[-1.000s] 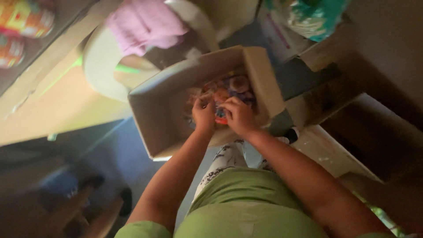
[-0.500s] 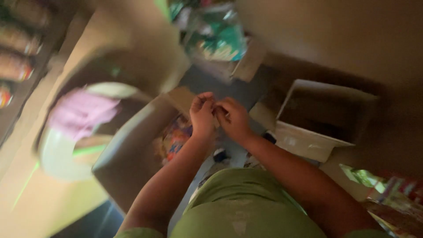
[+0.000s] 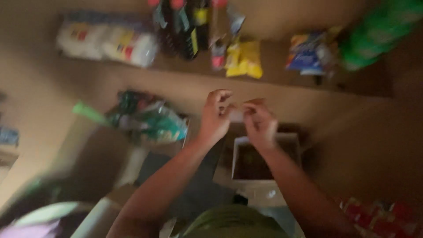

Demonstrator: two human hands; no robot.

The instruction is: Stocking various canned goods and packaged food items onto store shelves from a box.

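My left hand and my right hand are raised close together in front of me, fingers curled and fingertips almost touching. Between the fingertips sits a small pale item; the blur hides what it is. Both hands hover above an open cardboard box on the floor, whose inside looks dark. My green top shows at the bottom edge.
A shelf ahead holds white packs, dark bottles, a yellow packet, a blue packet and a green bag. A clear bag of green packets lies left. Red cans sit at the bottom right.
My hands have lifted out of the first box and stayed together. The view has swung away from that box and the pink cloth toward the shelf and a second open box.
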